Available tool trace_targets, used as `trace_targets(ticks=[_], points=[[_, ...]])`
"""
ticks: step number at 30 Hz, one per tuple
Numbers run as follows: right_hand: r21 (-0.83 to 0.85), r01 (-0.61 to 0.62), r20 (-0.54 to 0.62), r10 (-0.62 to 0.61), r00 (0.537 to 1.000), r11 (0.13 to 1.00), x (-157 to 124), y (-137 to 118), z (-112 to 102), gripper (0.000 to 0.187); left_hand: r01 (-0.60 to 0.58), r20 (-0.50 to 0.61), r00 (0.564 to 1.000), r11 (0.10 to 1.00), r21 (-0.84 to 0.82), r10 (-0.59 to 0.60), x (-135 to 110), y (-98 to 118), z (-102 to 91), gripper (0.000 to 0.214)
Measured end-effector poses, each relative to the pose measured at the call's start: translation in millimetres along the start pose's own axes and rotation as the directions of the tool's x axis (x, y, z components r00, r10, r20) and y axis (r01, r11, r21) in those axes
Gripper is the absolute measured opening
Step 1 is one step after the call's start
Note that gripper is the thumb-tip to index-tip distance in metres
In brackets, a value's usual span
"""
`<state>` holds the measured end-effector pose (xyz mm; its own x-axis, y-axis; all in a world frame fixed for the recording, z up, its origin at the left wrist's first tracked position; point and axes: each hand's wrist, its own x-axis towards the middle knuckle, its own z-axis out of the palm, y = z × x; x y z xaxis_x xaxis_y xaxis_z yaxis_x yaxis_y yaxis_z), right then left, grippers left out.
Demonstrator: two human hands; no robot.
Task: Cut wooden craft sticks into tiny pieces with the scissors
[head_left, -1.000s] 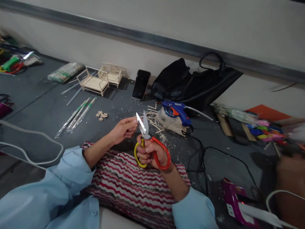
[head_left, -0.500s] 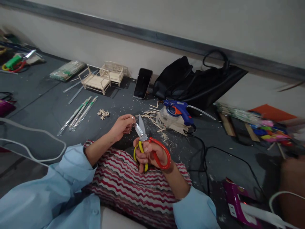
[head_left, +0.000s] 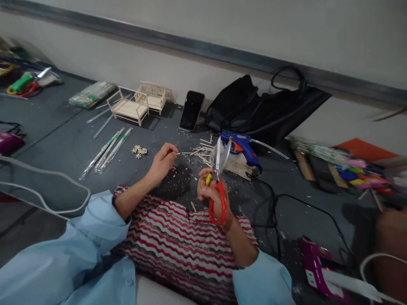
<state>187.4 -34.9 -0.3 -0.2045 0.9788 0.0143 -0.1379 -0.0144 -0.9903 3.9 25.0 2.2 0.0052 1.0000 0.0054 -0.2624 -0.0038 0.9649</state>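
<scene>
My left hand [head_left: 163, 162] is closed in a pinch above the dark work surface. A pale tip of a thin wooden stick [head_left: 178, 153] shows at its fingertips, close to the loose thin sticks [head_left: 199, 151]. My right hand [head_left: 210, 193] holds scissors [head_left: 218, 164] with one red and one yellow handle loop, blades pointing up and slightly parted. Behind the blades, a clear round container [head_left: 212, 156] is partly hidden. Small wooden bits lie scattered between my hands. A small cluster of wooden flower shapes [head_left: 139, 151] sits left of my left hand.
Miniature wooden chairs [head_left: 130, 109], a phone [head_left: 191, 111] and a black bag [head_left: 251, 106] stand along the wall. The blue glue gun [head_left: 240, 146] trails a black cable rightward. Wrapped stick packs [head_left: 108, 151] lie left. A purple device [head_left: 318, 269] sits at lower right.
The scissors in my right hand have moved right and up, away from my left hand, and turned more upright. My left hand has shifted slightly up and left.
</scene>
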Motion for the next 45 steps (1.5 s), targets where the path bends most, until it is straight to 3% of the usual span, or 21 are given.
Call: trace_targets(ticks=[4, 8, 11, 14, 24, 45], points=[[-0.433, 0.049, -0.073, -0.089, 0.993, 0.900, 0.9, -6.2, -5.1, 0.028, 0.017, 0.178, 0.984, 0.990, -0.142, 0.009, -5.9, 4.4, 5.6, 0.022], [-0.766, 0.053, -0.001, -0.084, 0.996, 0.640, 0.0, -6.4, -2.7, 0.032, 0.051, 0.262, 0.965, 0.970, -0.238, 0.014, -10.7, 7.1, 7.3, 0.030], [-0.883, 0.054, 0.020, -0.077, 0.997, 0.466, -1.2, -5.8, 1.0, 0.036, 0.101, 0.307, 0.952, 0.955, -0.281, -0.010, -12.6, 7.0, 7.3, 0.030], [-0.919, 0.054, 0.021, -0.087, 0.996, 0.390, -1.6, -6.1, 3.0, 0.034, 0.135, 0.340, 0.940, 0.945, -0.297, -0.028, -14.6, 6.1, 8.5, 0.029], [-0.938, 0.061, 0.031, -0.093, 0.995, 0.340, -2.1, -5.9, 2.1, 0.035, 0.128, 0.405, 0.913, 0.972, -0.198, -0.037, -19.3, -4.3, 11.7, 0.032], [-0.917, 0.088, 0.077, -0.044, 0.996, 0.388, -3.7, -9.9, 2.5, 0.037, 0.117, 0.382, 0.923, 0.980, -0.160, -0.048, -19.0, -7.4, 7.3, 0.036]])
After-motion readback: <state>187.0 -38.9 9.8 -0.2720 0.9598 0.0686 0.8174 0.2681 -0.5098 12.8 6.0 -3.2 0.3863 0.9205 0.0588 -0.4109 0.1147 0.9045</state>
